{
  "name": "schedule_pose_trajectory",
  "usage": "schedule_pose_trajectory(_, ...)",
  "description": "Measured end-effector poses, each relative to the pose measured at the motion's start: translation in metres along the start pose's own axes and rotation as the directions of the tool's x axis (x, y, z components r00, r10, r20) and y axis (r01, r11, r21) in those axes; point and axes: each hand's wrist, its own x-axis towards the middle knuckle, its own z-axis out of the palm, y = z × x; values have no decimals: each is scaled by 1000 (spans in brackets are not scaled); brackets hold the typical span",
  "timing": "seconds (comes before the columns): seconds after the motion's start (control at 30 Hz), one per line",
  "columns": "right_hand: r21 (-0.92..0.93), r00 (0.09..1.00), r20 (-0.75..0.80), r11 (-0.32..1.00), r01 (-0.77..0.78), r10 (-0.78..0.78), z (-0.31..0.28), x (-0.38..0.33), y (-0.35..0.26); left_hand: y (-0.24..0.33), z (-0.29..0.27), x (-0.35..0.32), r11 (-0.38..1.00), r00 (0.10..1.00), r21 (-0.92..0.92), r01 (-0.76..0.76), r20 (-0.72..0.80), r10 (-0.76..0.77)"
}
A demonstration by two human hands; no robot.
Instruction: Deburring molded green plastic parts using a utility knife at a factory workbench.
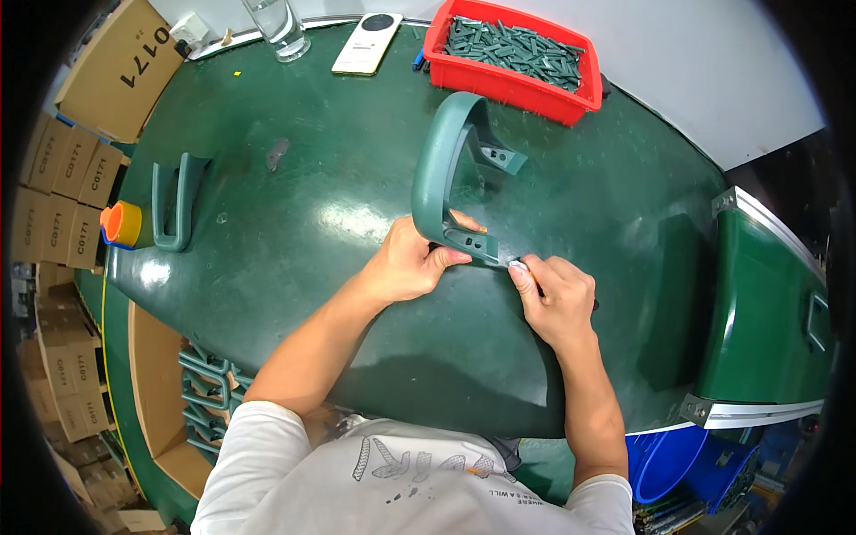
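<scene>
My left hand (408, 260) is closed around the lower end of a green U-shaped plastic handle (434, 169), its thumb along the end piece. The handle stands tilted over the table, its curved part up and away from me. Small dark holes show in both of its end pieces. Just right of the lower end, my right hand (557, 294) is closed on a slim knife (504, 263). Its thin tip lies close to the handle's end, and whether they touch I cannot tell. My fingers hide most of the knife; a dark end shows past the palm.
On the green table (294, 214) lie another green handle (178, 203), an orange tape roll (122, 223) and a phone (367, 43). A glass (283, 34) and a red bin (513, 89) of green pieces stand behind. A box (159, 383) of handles sits lower left, cartons (67, 160) beyond.
</scene>
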Motion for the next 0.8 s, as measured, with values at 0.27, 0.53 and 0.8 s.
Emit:
schedule_pose_trajectory(0.27,-61,1000,14,998,16,-15,3,-1,0,-8,1,0,997,999,-69,39,0,-39)
schedule_pose_trajectory(0.53,-93,1000,16,996,-12,14,4,1,0,-11,3,1,998,1000,-54,16,-17,-17)
schedule_pose_trajectory(0.8,-63,998,50,998,30,-26,-2,2,2,-8,-1,-1,991,994,-84,102,35,-100)
